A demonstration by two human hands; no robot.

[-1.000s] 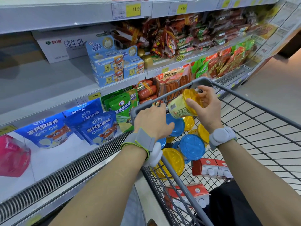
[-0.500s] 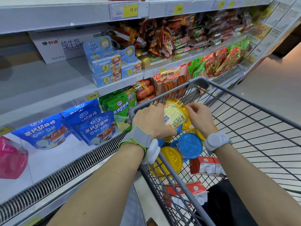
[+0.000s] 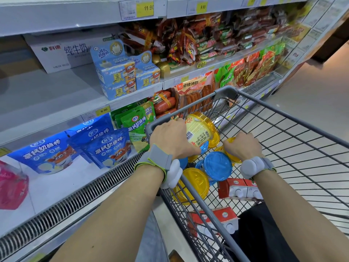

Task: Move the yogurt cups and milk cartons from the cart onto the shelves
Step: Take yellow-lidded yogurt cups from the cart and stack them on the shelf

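The left hand (image 3: pixel 171 138) has its grip curled round a tilted yellow yogurt cup (image 3: pixel 200 129); the right hand (image 3: pixel 242 147) clasps another yellow-lidded cup (image 3: pixel 232 141).

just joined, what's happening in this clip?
A person is unloading a shopping cart beside chilled shelves. The left hand holds a yellow yogurt cup tilted on its side above the cart. The right hand reaches down and grips another yellow-lidded cup in the pile. Blue-lidded cups and red milk cartons remain in the cart.
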